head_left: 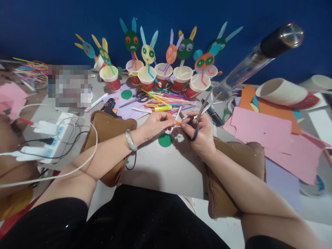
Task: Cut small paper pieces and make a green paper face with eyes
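Over the middle of the table, my left hand [158, 123] pinches a small orange piece of paper [177, 122]. My right hand [203, 130] comes from the other side, its fingertips close to that piece. A pair of dark-handled scissors [199, 119] is held in it, blades pointing up and away from me, apart from each other. Whether the right fingertips also grip the orange piece I cannot tell. Just below the hands lies a green paper circle [165, 140], with tiny scraps beside it. Some pale strips show behind the fingers.
Paper cups [147, 76] with paper rabbit-eared heads line the back. Colored straws [166, 100], another pair of scissors [137, 98] and a glue gun [110, 105] lie ahead. Pink paper [261, 128] and a clear bottle [243, 65] are right; a power strip [58, 138] with cables is left. Brown cushions [103, 138] support my arms.
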Tool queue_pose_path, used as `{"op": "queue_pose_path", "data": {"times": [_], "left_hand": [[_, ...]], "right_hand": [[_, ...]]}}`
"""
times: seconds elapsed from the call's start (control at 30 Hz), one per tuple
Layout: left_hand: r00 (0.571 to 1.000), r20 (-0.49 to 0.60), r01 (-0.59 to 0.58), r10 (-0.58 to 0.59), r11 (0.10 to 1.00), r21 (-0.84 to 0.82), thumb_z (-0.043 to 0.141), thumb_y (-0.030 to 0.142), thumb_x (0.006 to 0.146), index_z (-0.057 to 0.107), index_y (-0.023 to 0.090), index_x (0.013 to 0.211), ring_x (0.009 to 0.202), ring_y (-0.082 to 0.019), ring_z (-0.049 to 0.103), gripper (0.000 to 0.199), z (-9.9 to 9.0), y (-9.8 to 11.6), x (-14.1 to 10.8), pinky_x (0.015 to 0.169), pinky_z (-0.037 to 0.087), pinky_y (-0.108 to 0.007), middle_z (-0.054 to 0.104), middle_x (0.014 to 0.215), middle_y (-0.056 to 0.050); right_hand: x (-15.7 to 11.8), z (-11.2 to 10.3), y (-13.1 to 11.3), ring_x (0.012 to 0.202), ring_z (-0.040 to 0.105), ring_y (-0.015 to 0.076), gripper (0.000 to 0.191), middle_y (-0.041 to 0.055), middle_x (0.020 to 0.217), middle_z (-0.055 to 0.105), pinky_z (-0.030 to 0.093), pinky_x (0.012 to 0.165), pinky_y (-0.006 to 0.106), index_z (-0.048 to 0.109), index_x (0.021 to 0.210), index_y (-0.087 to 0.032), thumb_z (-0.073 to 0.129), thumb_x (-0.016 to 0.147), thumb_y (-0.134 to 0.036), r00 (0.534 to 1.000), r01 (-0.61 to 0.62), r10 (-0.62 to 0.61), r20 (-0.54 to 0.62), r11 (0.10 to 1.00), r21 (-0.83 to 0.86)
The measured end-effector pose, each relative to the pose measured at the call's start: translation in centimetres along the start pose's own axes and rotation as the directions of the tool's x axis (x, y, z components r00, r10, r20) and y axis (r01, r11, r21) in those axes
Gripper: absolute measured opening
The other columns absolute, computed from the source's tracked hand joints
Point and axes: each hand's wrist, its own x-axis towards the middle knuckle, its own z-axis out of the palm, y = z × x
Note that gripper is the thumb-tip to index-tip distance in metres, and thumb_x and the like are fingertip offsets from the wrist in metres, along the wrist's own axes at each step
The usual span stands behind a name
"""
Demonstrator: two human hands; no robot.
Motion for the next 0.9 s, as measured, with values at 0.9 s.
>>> {"op": "queue_pose_path", "data": {"times": [0.9], "left_hand": [[0.977,0.028,-0.210,0.210,0.978,-0.015,0.076,0.034,0.081,0.068,0.015,0.071,0.066,-0.010,0.055,0.023,-0.8,-0.4,0.1,0.067,0.046,-0.025,0.064,0.069,0.000]], "right_hand": [[-0.4,0.2,-1.1,0.068,0.067,0.0174,0.052,-0.0008,0.081,0.067,0.057,0.069,0.034,0.057,0.106,-0.027,0.088,0.076,-0.056,0.988,-0.011,0.023,0.152,0.996,-0.084]]}}
